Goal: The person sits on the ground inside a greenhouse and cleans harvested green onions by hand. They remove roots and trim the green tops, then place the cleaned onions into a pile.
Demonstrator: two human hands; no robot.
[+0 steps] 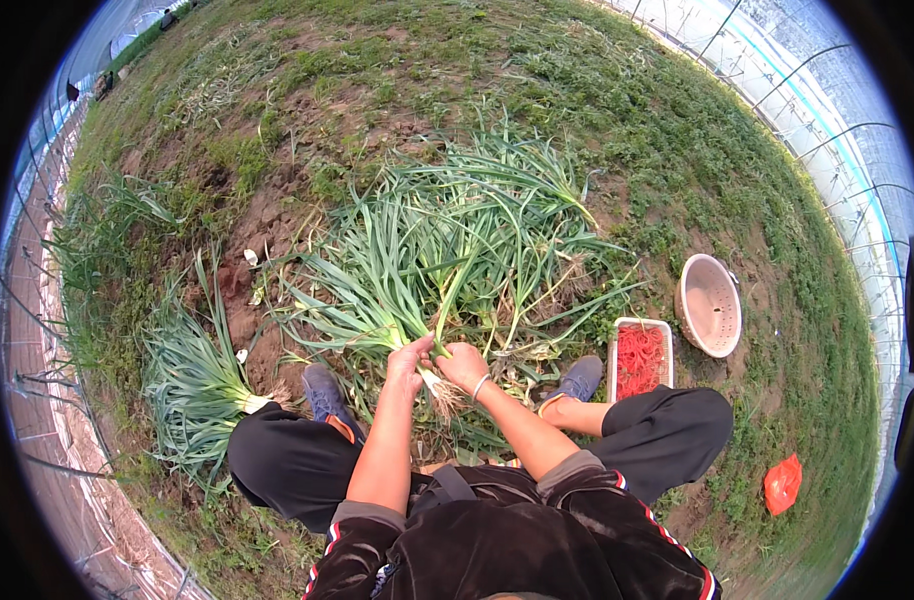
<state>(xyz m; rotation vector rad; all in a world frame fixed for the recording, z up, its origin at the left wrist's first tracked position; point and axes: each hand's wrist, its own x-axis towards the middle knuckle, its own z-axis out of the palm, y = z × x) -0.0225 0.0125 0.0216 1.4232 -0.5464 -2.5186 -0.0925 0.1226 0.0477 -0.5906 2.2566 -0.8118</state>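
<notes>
My left hand (410, 365) is closed around the lower stems of a bunch of allium plants (382, 322), leeks or green garlic. Their green leaves fan out away from me, and white root ends (442, 390) hang below the fingers. Right beside it, my right hand (463, 366) grips a single green stalk (445, 322) near its base. A large loose pile of the same plants (472, 202) lies on the ground just beyond both hands. To the left, a gathered bunch (201, 382) rests by my knee, with a band around its white stems.
Red rubber bands (640, 356) fill a white plastic basket (667, 352) beside my right shoe (581, 377). Behind it, a round pink perforated basket (708, 300) lies tilted. An orange plastic bag (782, 484) lies farther right. Plastic greenhouse walls (824, 142) border the weedy soil.
</notes>
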